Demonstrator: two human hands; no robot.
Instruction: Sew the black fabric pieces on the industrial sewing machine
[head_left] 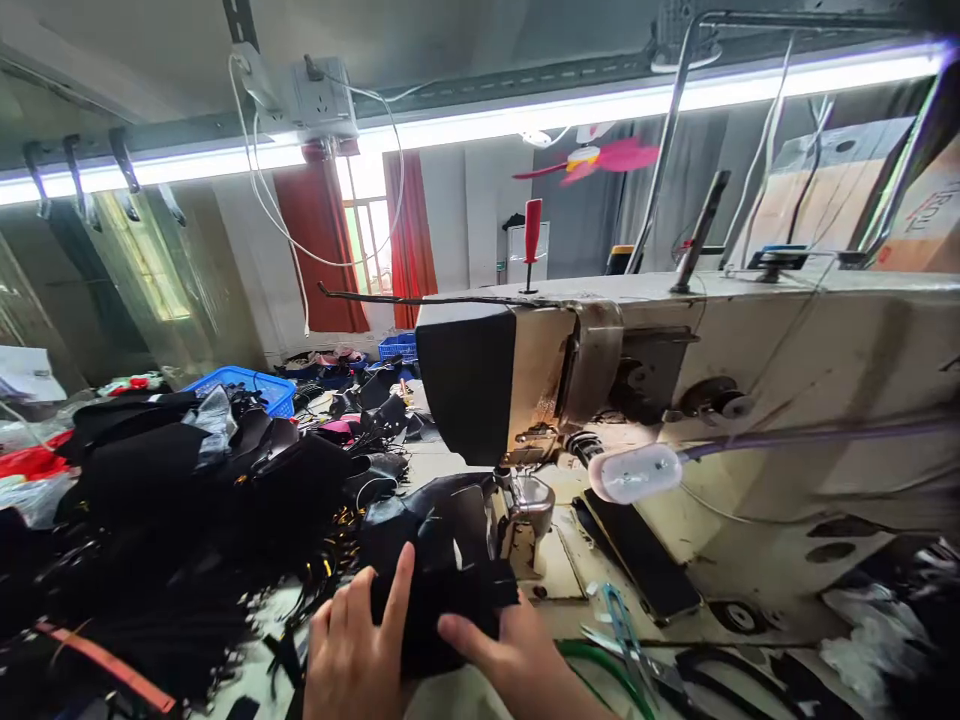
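A black leather-like workpiece (431, 600) lies under the head of a sewing machine (540, 380), reaching up to the presser foot and needle area. My left hand (360, 640) holds its left side, index finger stretched over the top and the other fingers bent; the thumb is hidden. On the right side my right hand (514, 650) grips the near edge, thumb on top and fingers mostly out of sight beneath. A small lamp (637, 473) sits just right of the needle area. The exact shape of the workpiece is hard to make out.
Black pieces (172, 480) are heaped to the left, beside a blue basket (255, 388). Blue-handled snips (622, 620) and black-handled scissors (735, 680) lie at front right. A dark bar-shaped object (637, 560) rests on the machine bed. A red-handled screwdriver (532, 235) stands on top.
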